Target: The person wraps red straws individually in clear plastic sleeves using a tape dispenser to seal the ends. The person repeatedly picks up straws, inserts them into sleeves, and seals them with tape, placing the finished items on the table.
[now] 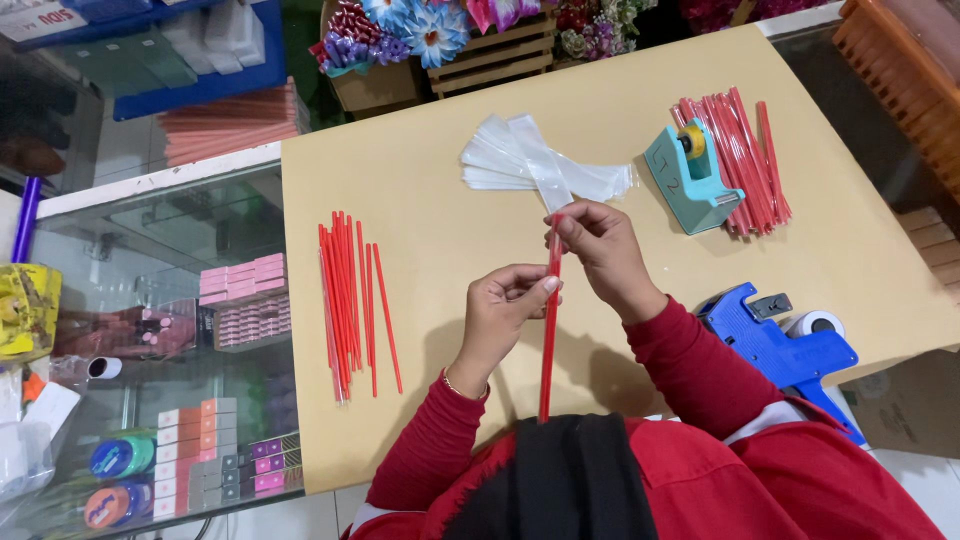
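- Two hands at table centre, both on one red stick (pixel 548 340) that runs 12-to-6 between them.
- Right hand (pixel 600 250): fingers pinched shut on the stick's top end, where a clear plastic sleeve (pixel 548 175) meets it.
- Left hand (pixel 505 305): curled, fingertips closed on the stick just below, at 8 o'clock of the right.
- Clear sleeve pile (pixel 500 160) at 12.
- Loose red sticks (pixel 350 300) at 9, well apart.
- Teal tape dispenser (pixel 690 180) at 2, more red sticks (pixel 750 160) beside it.
- Blue label gun (pixel 775 345) at 4.
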